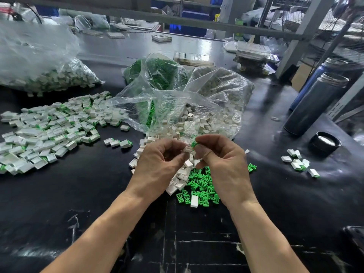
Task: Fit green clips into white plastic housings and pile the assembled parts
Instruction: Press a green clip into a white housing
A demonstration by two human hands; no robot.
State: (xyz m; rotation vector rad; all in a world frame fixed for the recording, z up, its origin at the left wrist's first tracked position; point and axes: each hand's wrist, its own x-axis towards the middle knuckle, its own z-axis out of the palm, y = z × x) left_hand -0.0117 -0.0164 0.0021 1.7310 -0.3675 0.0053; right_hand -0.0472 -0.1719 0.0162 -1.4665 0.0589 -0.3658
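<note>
We found no text, label, brand, number or sign that could be read. Any print on the distant yellow packet [217,17] on the shelving was too small and blurred for us to make out.

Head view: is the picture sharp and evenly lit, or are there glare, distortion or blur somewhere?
Head view: the left hand and right hand are sharp; the wide lens bends the shelf posts and the flask outward at the edges; overhead light glares on the clear bags and the black table; the far background looks soft.
</note>
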